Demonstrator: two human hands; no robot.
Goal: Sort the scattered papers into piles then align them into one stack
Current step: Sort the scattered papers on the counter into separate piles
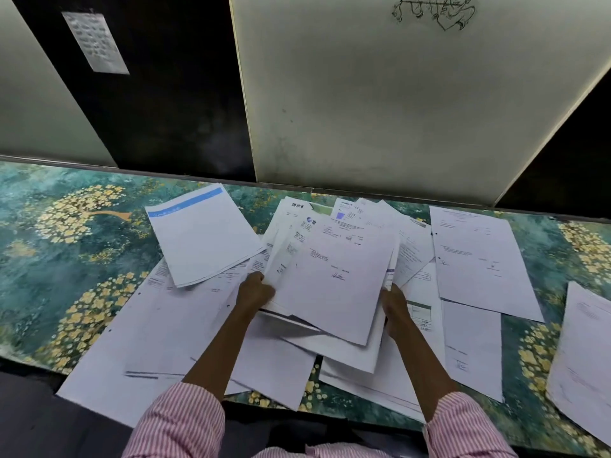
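1. Centrally, head view: fanned bundle point(334, 279) of white printed paper sheets, raised off the table between both hands. Its far corners are splayed and its near edges are uneven.
2. Left hand point(254, 292): fingers curled round the bundle's left edge, gripping it.
3. Right hand point(395, 309): fingers closed on the bundle's right edge, near the lower corner.
4. Loose white sheets point(132, 352): overlapping flat layers under and before the bundle. The near-left ones overhang the table's front edge.
5. Blue-banded white sheet point(201, 236): flat and tilted, left of the bundle. Its near edge lies over the loose layers, just beside the left hand.
6. Hole-punched white letter sheet point(479, 259): flat, right of the bundle, with its far edge near the table's rear edge. Its near edge overlaps a plain white sheet point(472, 352).
7. Far-right white sheet point(585, 365): tilted, cut by the frame edge, apart from the letter sheet.
8. Table with green cover patterned in yellow blossoms point(66, 259): a broad bare stretch at left, and a narrow bare strip between the right-hand sheets.
9. Pale wall panel point(380, 94) and dark wall panel point(165, 110): upright along the rear edge. A small printed note point(96, 43) is stuck on the dark one.
10. Pink-striped sleeves point(178, 421): at the near frame edge.
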